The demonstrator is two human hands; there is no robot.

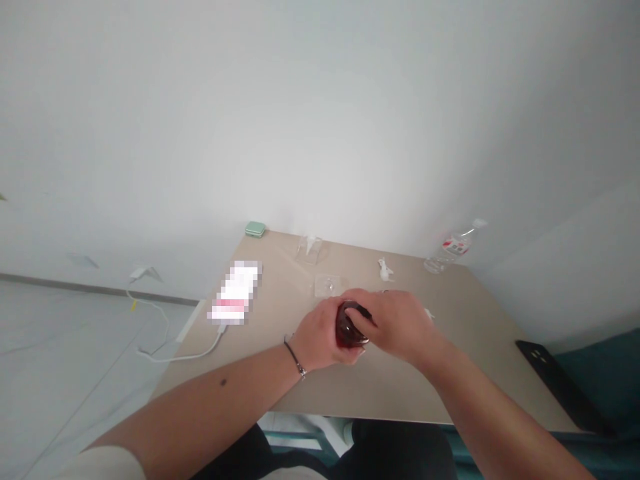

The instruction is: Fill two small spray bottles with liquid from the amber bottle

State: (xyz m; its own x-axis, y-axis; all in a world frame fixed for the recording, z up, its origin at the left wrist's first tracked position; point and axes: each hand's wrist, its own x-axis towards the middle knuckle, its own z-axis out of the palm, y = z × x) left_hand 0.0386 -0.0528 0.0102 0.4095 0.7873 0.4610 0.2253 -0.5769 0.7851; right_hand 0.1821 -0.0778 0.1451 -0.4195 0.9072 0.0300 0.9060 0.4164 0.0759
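Both hands meet over the middle of the table around a glossy, dark reddish-brown rounded object (349, 328), whose exact kind I cannot make out. My left hand (320, 333) is wrapped round its left side and underside. My right hand (393, 323) grips it from the right, with the thumb lying across its top and dark rim. Fingers cover much of the object. Just beyond the hands lies a clear plastic piece (328, 286) with a round bump. Part of a small white item (430, 313) shows behind my right hand.
On the beige table (280, 387) stand a clear bottle (456, 247), a clear holder (309, 250) and a green case (255, 229). A small white item (385, 270) lies nearby. A blurred-out phone (236, 292) trails a white cable (200, 357) leftward. A black slab (555, 380) sits at right.
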